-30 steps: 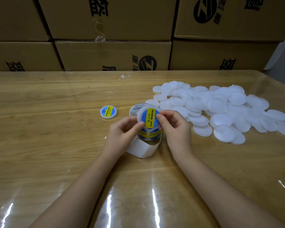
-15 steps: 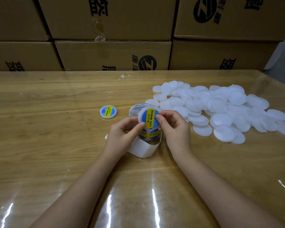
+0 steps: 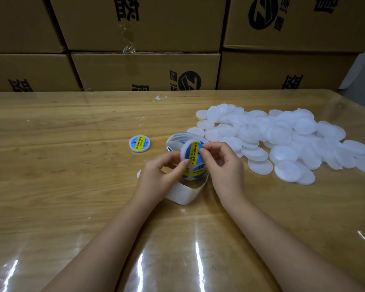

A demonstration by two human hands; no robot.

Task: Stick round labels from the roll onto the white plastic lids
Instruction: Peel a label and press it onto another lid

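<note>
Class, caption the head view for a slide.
Left hand and right hand press a round label onto a white lid over the label roll, beside unlabelled lids.

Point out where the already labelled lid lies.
In the head view the finished lid lies alone on the table, left of the label roll, opposite the pile of blank lids.

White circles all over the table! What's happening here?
A person is putting round blue-and-yellow stickers on white plastic lids. The left hand and the right hand both pinch a raised lid just above the label roll, with fingers on its sticker. One finished lid lies on the table to the left, and a big pile of plain lids waits on the right.
</note>
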